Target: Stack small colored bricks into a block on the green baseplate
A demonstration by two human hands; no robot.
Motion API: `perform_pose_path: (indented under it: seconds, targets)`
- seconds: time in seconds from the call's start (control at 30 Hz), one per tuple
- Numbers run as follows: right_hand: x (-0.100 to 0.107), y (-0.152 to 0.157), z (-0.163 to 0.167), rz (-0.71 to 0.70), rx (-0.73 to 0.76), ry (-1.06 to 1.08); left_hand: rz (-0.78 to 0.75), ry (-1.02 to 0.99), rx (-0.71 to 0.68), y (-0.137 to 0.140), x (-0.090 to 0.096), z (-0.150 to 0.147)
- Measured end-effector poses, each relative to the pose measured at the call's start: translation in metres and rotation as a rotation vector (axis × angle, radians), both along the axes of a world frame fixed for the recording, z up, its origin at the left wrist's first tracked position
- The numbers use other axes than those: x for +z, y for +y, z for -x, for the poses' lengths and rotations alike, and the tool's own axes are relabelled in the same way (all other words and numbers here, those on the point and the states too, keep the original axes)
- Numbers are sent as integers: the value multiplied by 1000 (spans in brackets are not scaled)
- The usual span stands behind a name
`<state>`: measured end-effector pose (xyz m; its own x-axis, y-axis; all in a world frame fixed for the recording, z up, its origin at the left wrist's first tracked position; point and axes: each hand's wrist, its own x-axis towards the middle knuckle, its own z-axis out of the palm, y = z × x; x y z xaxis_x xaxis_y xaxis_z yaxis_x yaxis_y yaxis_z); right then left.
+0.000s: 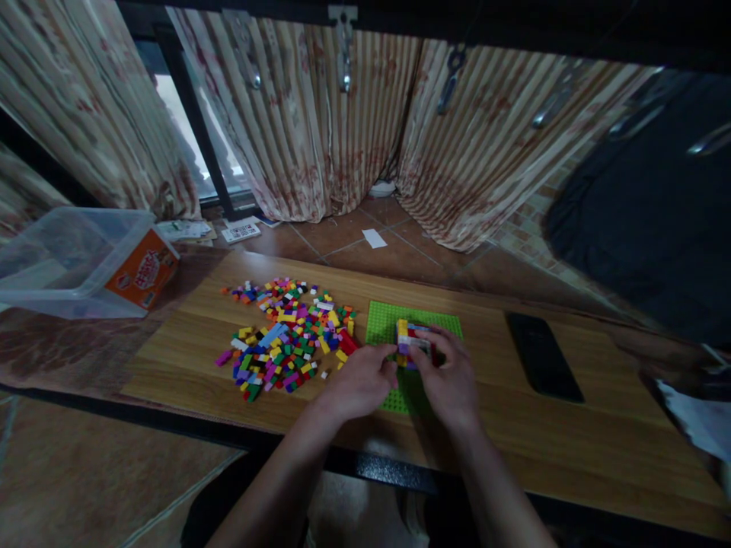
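Taking the clock from the one green studded baseplate [380, 320], with 12 pointing away from the person, two bare hands work over it. The left hand [365, 380] is at 8 o'clock of a single brick build [403, 335], its index finger reaching to the build's left side; whether it pinches anything I cannot tell. The right hand [451, 377], at 4 o'clock, grasps the build between thumb and fingers. That build, with yellow, white, purple, red and blue bricks showing, is over the baseplate; the hands partly cover it.

One wooden tabletop [571, 457] lies beneath. At 3 o'clock rests one black smartphone [542, 356], well apart from the right hand. At 9 o'clock spreads one pile of loose toy bricks [291, 327], too many to count, in many colours. Farther out, between 9 and 10, stands one clear plastic bin [74, 259] with one orange label [147, 268].

Beyond the table, one white paper [375, 238] lies on the tiled floor [320, 240] between 11 and 12. Six metal clips [343, 53] hang from 11 round to 2, in front of striped curtains [371, 129].
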<state>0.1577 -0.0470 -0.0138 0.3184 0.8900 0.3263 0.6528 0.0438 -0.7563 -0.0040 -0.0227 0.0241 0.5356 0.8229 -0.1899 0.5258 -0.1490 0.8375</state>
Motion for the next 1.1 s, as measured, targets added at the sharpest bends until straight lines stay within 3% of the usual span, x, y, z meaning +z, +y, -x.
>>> perform_pose_path:
  seconds: [0.33, 0.67, 0.93, 1.1]
  targets:
    - [-9, 8, 6, 52, -177, -50, -29, 30, 23, -2, 4, -4]
    - [-17, 10, 11, 85, -183, -52, -49, 104, 24, -8, 6, -10]
    - [-15, 13, 11, 98, -170, -34, -81, 189, 19, -12, -4, -14]
    - [-15, 18, 2, 112, -145, 67, -75, 112, 39, -13, -12, -13]
